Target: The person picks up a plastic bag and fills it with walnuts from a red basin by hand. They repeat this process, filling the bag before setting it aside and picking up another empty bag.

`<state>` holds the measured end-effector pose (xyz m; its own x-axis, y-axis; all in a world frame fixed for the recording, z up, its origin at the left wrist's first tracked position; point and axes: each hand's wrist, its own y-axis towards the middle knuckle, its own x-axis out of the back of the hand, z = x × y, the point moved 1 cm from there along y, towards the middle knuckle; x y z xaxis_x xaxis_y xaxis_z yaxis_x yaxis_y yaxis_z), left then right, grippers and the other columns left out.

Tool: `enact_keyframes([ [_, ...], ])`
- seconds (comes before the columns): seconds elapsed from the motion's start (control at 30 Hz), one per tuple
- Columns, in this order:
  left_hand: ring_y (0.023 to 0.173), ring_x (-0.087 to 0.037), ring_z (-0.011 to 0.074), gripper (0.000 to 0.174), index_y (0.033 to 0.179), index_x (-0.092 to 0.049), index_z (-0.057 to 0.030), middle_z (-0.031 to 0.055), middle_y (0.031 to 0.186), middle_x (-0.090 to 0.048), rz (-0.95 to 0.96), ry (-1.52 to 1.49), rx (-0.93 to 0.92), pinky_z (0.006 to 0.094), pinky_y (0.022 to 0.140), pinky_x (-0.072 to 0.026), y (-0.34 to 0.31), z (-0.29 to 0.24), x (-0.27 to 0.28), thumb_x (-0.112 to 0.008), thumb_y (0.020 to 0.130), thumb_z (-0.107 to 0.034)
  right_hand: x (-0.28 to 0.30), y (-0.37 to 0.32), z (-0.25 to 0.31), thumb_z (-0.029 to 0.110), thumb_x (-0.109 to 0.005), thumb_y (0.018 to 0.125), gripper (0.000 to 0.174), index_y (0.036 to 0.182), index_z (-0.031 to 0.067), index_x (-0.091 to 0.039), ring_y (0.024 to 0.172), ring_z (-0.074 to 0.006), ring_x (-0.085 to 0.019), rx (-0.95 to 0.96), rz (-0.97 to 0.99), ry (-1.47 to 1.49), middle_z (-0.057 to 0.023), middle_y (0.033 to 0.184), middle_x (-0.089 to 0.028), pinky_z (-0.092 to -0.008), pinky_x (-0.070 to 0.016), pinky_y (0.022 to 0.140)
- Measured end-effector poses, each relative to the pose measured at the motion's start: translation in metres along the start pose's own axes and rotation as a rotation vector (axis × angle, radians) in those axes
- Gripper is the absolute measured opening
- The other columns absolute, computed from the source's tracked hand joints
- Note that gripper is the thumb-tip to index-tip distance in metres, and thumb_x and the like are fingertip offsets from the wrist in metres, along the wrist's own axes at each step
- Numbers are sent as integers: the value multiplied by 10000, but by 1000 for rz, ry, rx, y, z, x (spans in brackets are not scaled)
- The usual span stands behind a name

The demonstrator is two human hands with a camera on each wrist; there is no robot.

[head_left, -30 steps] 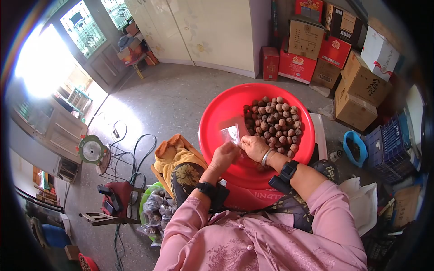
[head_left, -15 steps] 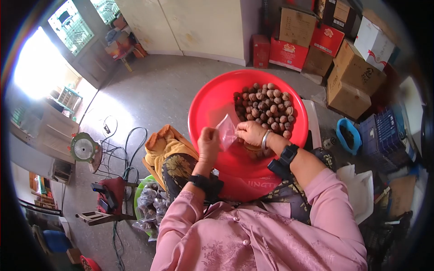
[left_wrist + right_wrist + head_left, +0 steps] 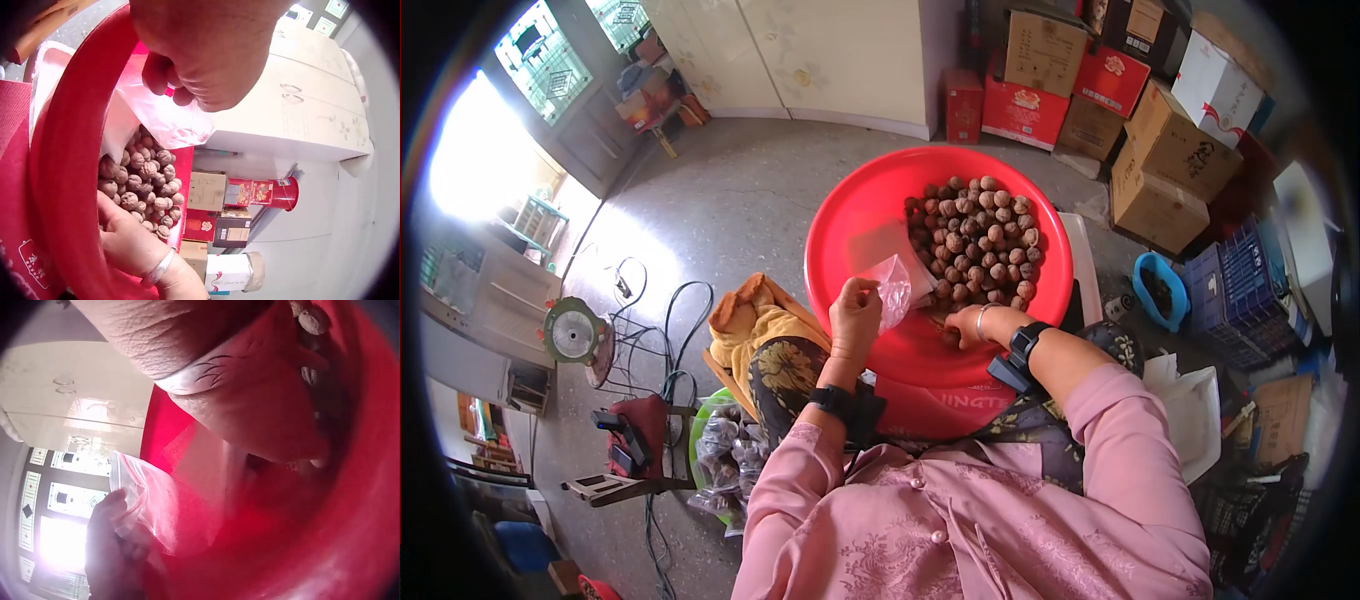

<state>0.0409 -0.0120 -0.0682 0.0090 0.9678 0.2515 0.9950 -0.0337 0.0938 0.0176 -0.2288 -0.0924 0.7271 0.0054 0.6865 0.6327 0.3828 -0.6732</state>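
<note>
A wide red basin [image 3: 828, 225] sits at the person's lap, with a heap of walnuts [image 3: 980, 235] on its far right side. At the basin's left, the left hand [image 3: 855, 318] pinches the top edge of a clear plastic zip bag [image 3: 893, 290], which hangs over the basin. The right hand [image 3: 970, 326], with a silver bangle, reaches down inside the near right part of the basin beside loose walnuts. In the right wrist view its thumb and fingers [image 3: 315, 359] stand apart, with walnuts close by. Part of these fingers is hidden by the hand itself.
Left of the basin are a wooden chair with a yellow cloth [image 3: 765, 325] and a green tub of filled plastic bags [image 3: 725, 450]. Cables [image 3: 675, 350] lie on the floor. Stacked boxes [image 3: 1165, 185], a blue basin [image 3: 1160, 290] and a blue crate [image 3: 1240, 305] stand at the right.
The hands moved apart and the bag spread out. The right hand let go of the bag and went down to the basin's near right side; the left hand still pinches the bag.
</note>
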Motion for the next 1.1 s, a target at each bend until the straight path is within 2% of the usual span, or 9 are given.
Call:
enact_keyframes([
  [0.27,478,-494,59,103,910,-641,-62,-6,574,-538,38,-43,119,226,451,-412,-6,-23,2,-619,820,-106,-12,8,3,227,-602,742,589,1308,206,-441,974,-285,-605,3,149,141,-100,1171,-586,-373,-497,795],
  [0.47,440,-485,67,118,921,-636,-43,-1,578,-532,116,-121,168,227,388,-395,-6,-28,3,-603,843,-125,-2,-2,19,267,-591,758,442,1185,160,-554,912,-268,-624,1,136,140,-103,1120,-611,-362,-505,752],
  [0.57,417,-481,78,131,943,-625,-34,6,576,-528,163,-221,217,229,359,-384,-5,-26,7,-576,857,-119,30,-31,38,282,-633,729,368,1051,105,-623,953,-250,-599,25,68,88,-103,1036,-637,-341,-466,828],
  [0.7,396,-482,92,146,970,-597,-15,16,574,-528,217,-318,279,230,349,-377,-4,-34,12,-544,869,-106,72,-75,45,84,-635,772,287,1052,27,-606,805,-121,-579,551,-280,723,-40,933,-623,-265,-480,737],
  [0.77,396,-483,93,144,964,-591,-11,17,573,-529,260,-333,281,229,351,-379,-5,-41,16,-546,869,-109,83,-95,53,-8,-577,803,323,1124,25,-557,803,-76,-538,529,-64,1189,6,915,-589,-220,-457,721],
  [0.83,395,-484,94,143,957,-585,-6,18,572,-529,308,-344,285,229,353,-382,-5,-45,17,-547,869,-113,83,-98,56,17,-578,807,325,1129,44,-543,786,-74,-531,513,-81,1241,17,898,-580,-228,-456,722],
  [0.93,386,-480,94,142,946,-580,-5,17,572,-529,395,-323,291,224,360,-385,-5,-46,16,-551,870,-121,67,-80,54,78,-582,806,307,1109,49,-539,779,-118,-569,563,-341,858,-27,901,-609,-270,-474,724],
  [1.03,429,-499,92,146,955,-578,-15,12,577,-529,420,-304,305,224,371,-399,-5,-41,12,-553,875,-134,62,-77,48,138,-583,797,313,1093,49,-536,817,-182,-604,398,-404,488,-94,912,-633,-313,-481,747],
  [1.1,502,-541,115,137,915,-583,-16,31,612,-556,356,-159,261,250,436,-442,-6,-37,4,-568,859,-140,62,-77,47,167,-579,791,323,1085,37,-544,844,-237,-620,344,-387,488,-155,910,-639,-330,-480,762],
])
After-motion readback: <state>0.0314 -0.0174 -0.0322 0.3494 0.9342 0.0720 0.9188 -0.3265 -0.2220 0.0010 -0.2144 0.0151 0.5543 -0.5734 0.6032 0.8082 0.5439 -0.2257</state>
